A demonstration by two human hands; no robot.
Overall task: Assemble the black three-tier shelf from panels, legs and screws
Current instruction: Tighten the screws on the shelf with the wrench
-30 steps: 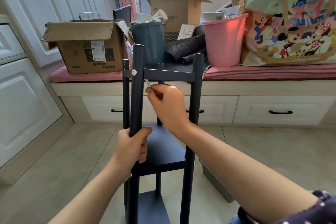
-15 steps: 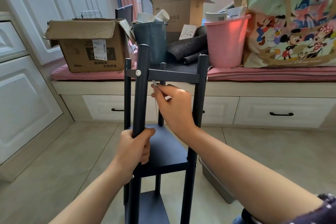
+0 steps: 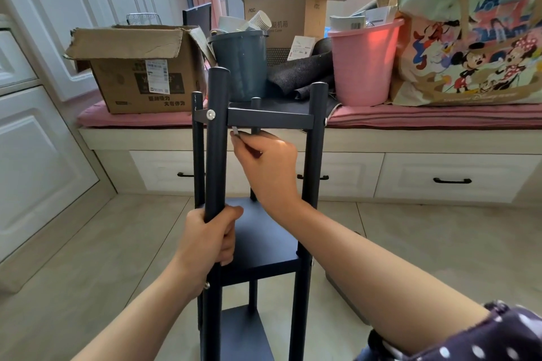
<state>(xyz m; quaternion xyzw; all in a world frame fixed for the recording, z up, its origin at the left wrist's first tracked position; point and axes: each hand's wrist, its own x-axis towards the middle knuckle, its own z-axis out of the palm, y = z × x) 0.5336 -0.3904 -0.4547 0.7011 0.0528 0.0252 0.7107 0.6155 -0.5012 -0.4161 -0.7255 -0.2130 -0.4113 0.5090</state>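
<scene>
While we look down over both forearms, we see a pale tiled floor [image 3: 96,258] under the hands and white panelled cupboard doors [image 3: 35,155] away to the left of the left hand. Beyond both hands runs a low window bench with white drawers [image 3: 448,176] and a pink cushion [image 3: 140,119] along its top. On that cushion, beyond the left hand, sits an open cardboard box [image 3: 140,73]; straight beyond the right hand stand a dark grey bucket [image 3: 240,64] and a taller cardboard box [image 3: 281,9]; farther to the right of it are a pink bucket [image 3: 363,64] and a large cartoon-printed bag [image 3: 472,38].

We find the black shelf [image 3: 264,243] standing upright on the floor between our arms, its three panels already fixed to four legs. Our left hand [image 3: 209,239] grips the near left leg [image 3: 217,141], fingers and thumb wrapped round it just above the middle panel. A silver screw head [image 3: 211,114] shows on that leg well above this hand, at the level of the top panel [image 3: 269,120]. Our right hand [image 3: 265,161] is raised just under the top panel's front edge, between the two near legs, its fingers curled and pinching a small grey metal tool [image 3: 235,131] whose tip points up toward the panel's underside; we cannot tell whether the tip touches it
</scene>
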